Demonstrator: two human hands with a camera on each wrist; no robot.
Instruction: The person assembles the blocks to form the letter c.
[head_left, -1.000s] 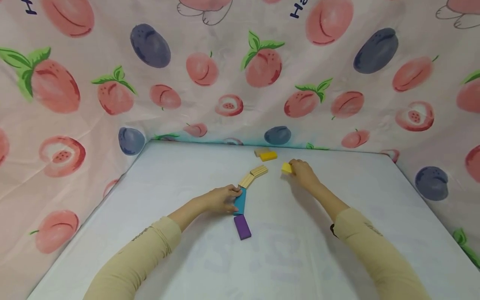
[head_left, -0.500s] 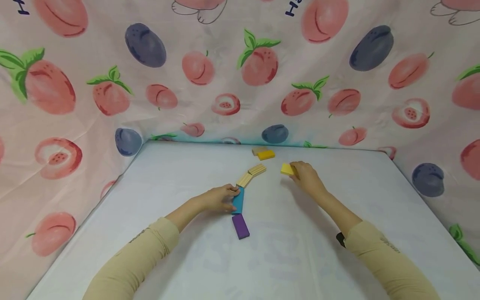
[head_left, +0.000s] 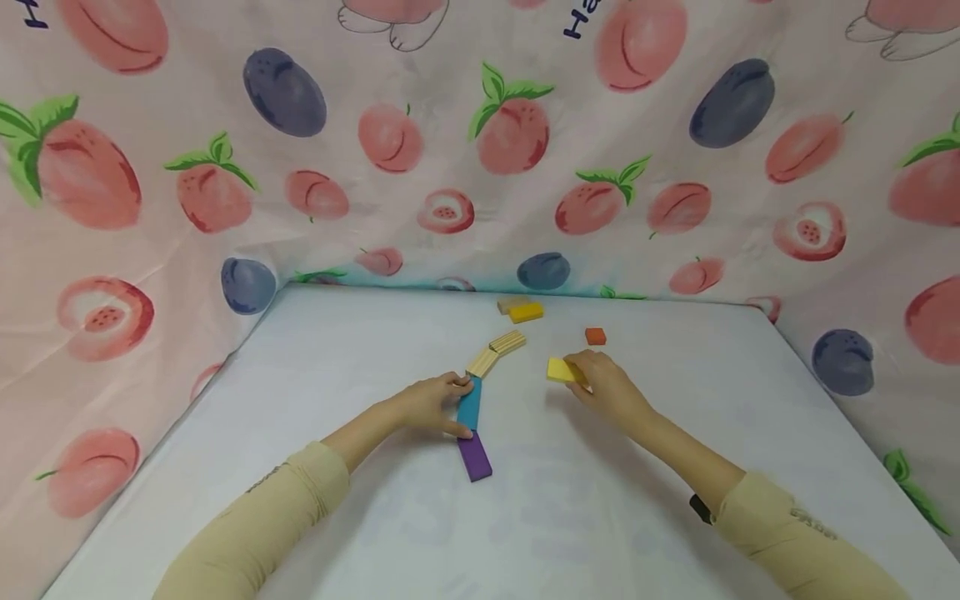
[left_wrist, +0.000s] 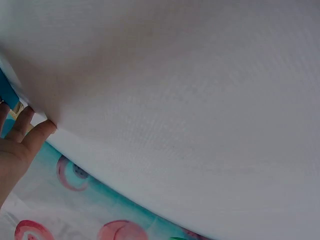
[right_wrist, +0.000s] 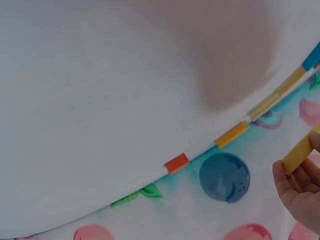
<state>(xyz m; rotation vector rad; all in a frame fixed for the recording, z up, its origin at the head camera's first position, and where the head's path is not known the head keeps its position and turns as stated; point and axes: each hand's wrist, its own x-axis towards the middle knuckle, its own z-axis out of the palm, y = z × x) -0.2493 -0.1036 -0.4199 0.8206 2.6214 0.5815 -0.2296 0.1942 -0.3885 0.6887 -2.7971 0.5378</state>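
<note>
My left hand (head_left: 435,404) spans a blue block (head_left: 469,404), fingertips at its far end and thumb at its near end, where it meets a purple block (head_left: 475,457). In the left wrist view part of the blue block (left_wrist: 7,92) shows beside the fingers (left_wrist: 37,135). My right hand (head_left: 611,392) pinches a yellow block (head_left: 566,371) between thumb and fingers, above the table. The right wrist view shows this yellow block (right_wrist: 299,154) in the fingers. From the blue block, two plain wooden blocks (head_left: 482,362) continue the curved row away and to the right.
Beyond the row, a darker yellow block (head_left: 527,312) lies against a tan block (head_left: 510,305). A red-orange block (head_left: 596,336) lies on the white table (head_left: 360,342), behind the right hand. A fruit-printed cloth (head_left: 450,167) rises along the table's back and sides.
The right hand has brought the yellow block nearer, uncovering the red-orange block behind it. The left thumb has slid towards the seam between the blue and purple blocks. The head view has shifted slightly.
</note>
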